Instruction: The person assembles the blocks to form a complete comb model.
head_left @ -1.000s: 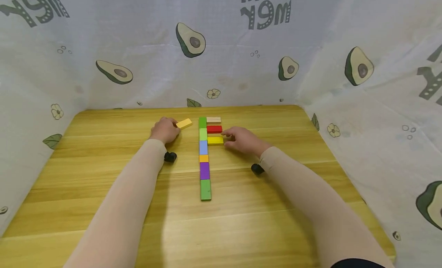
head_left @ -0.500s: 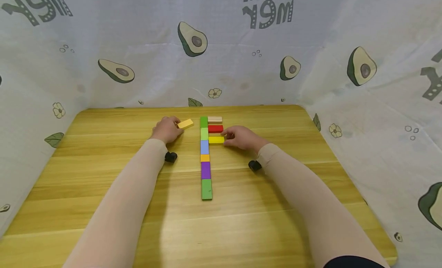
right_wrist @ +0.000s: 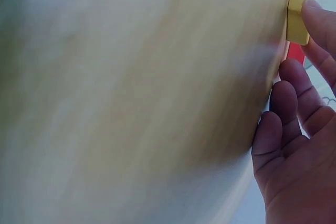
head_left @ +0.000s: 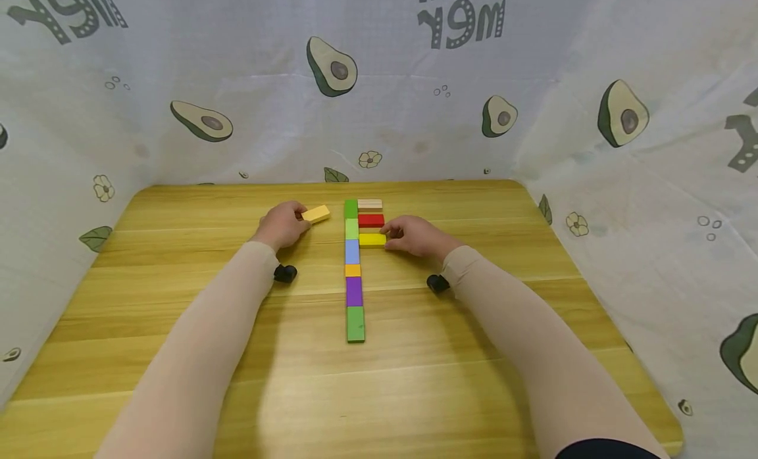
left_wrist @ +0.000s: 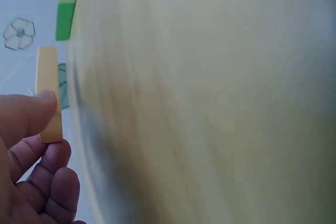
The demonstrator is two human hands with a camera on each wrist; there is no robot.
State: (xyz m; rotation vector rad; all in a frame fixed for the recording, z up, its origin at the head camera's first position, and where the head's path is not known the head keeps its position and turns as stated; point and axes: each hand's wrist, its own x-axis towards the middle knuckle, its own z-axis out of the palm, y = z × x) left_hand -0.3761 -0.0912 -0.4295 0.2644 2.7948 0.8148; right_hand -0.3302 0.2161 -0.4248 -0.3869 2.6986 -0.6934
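Note:
A straight column of coloured blocks (head_left: 353,269) runs down the middle of the wooden table (head_left: 177,354), from dark green at the far end to green at the near end. Right of its far end lie a plain wood block (head_left: 370,204), a red block (head_left: 370,219) and a yellow block (head_left: 372,240). My right hand (head_left: 414,236) pinches the yellow block (right_wrist: 299,3) at its right end. My left hand (head_left: 283,223) holds a pale orange block (head_left: 316,214) between thumb and fingers, left of the column; in the left wrist view this pale orange block (left_wrist: 48,92) is held at its near end.
White cloth printed with avocados (head_left: 331,68) walls the table on three sides. Small black wrist cameras (head_left: 285,273) (head_left: 438,283) sit under both forearms. Bare tabletop lies on both sides of the column and in front of it.
The right hand has closed in on the yellow block's right end. The left hand, with the pale orange block, has barely shifted. The blocks on the table lie as before.

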